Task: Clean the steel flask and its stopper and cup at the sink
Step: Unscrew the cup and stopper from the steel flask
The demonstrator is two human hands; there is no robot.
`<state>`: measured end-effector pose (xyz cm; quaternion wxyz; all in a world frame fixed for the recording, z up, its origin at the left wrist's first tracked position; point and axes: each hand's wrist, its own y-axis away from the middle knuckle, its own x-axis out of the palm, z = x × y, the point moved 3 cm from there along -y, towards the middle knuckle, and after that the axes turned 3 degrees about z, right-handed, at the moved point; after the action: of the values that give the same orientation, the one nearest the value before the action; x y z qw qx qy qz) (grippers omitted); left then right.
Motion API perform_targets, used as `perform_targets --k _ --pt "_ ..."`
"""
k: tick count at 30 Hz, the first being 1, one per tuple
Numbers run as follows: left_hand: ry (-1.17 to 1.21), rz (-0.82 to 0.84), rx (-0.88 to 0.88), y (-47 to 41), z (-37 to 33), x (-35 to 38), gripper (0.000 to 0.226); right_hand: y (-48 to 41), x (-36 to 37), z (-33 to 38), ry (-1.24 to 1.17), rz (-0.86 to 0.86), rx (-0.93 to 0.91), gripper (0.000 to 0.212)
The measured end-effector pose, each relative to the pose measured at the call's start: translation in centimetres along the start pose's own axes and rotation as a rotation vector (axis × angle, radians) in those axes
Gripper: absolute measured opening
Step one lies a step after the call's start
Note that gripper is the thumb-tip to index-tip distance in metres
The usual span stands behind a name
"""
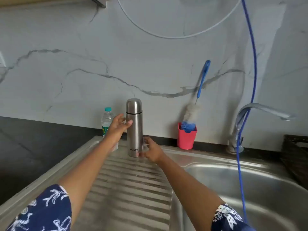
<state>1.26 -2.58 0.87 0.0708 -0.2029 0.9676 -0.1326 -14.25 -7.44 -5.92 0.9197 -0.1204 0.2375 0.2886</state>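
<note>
Marble with grey veins covers the wall [150,55] behind a steel sink [250,189]. A dark table [33,147] lies at the left of the frame. The steel flask [134,130] stands upright in the centre of the frame, at the far end of the ribbed draining board [130,189], with its cup [133,105] on top as a lid.

The left hand [117,126] is at the upper part of the flask, fingers spread, and the thumb tip touches the metal. The right hand [152,151] holds the bottom part of the flask, thumb in front and fingers round the right side.

Behind the left hand stands a clear water bottle [107,118] with a teal cap. Right of the flask, against the wall, a pink holder [185,139] carries a bottle brush [191,112] with a blue handle. The tap [260,108] is at the right of the frame, and a blue hose [253,64] hangs down in front of it.
</note>
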Motion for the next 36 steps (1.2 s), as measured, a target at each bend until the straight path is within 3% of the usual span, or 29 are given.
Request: perform_targets --k 4,6,11,15,28,36 --pt "-0.012 0.162 0.002 -1.5 -0.2 0.5 0.079 -1.8 1.0 -0.7 -0.094 -0.01 -0.015 0.09" --pt "-0.037 0.159 -0.022 -2.2 0.5 0.4 0.083 -2.9 1.7 -1.1 -0.096 -0.036 -0.011 0.091" --pt "-0.034 0.107 -0.028 -2.3 0.6 0.6 0.051 -3.6 2.5 -1.0 -0.087 -0.127 -0.015 0.08" --pt "-0.028 0.107 0.002 -0.8 -0.8 1.4 0.046 -1.6 1.8 -0.9 -0.1 -0.136 -0.055 0.079" --pt "0.011 0.27 0.127 12.7 -10.7 10.9 0.063 17.7 -8.0 0.7 -0.103 -0.19 -0.117 0.072" --pt "0.172 0.35 0.127 21.3 -10.3 20.1 0.054 29.6 -13.6 -3.2 -0.04 -0.234 -0.064 0.076"
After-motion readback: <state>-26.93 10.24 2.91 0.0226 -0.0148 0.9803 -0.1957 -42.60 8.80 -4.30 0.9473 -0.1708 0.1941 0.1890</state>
